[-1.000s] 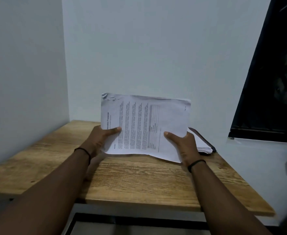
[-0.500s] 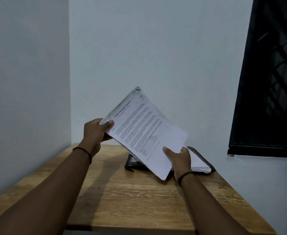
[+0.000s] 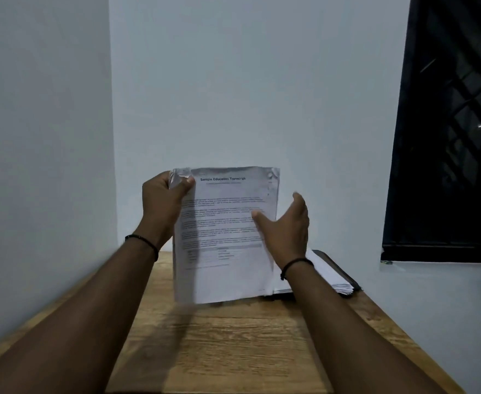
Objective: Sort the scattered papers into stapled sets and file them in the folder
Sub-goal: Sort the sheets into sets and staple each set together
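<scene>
A plain room corner used as a small office — a wood-grain desk (image 3: pixel 233 351) against bare pale walls (image 3: pixel 233 81), printed papers in a black folder (image 3: pixel 338 275) at its far-right end, a dark barred window (image 3: pixel 452 132) beyond.

We see through a single camera worn on the head, facing forward and slightly down toward a wall corner (image 3: pixel 111 166). It sits close above the wooden table (image 3: pixel 233 342), so both forearms reach in from the bottom edge. A dark window (image 3: pixel 449 132) fills the right side.
</scene>
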